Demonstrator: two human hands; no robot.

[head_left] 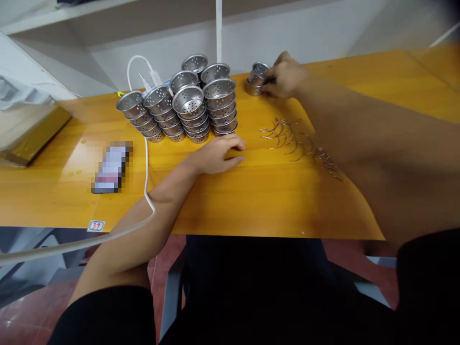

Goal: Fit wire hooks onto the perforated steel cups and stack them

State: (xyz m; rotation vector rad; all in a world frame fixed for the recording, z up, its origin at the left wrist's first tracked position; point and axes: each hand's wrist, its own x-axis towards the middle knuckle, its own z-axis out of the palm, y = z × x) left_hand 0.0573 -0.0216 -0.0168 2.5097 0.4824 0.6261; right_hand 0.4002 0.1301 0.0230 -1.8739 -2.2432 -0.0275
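Far back on the table, my right hand (287, 76) has its fingers closed at the side of a small perforated metal cup (258, 72). That cup is on top of another metal cup (253, 89), and my fingertips partly cover both. My left hand (219, 154) lies on the table, empty, with thumb and fingers apart. Just behind it stand several stacks of perforated metal cups, the nearest being the right-hand stack (220, 103). Thin curved metal wires (283, 136) lie loose between my hands, some beside my right forearm.
A phone (111, 167) lies on the left of the yellow table (230, 206). A white cable (146, 167) runs from behind the stacks across my left forearm. At the far left is a cardboard box (28, 129). The wall (273, 33) closes off the back.
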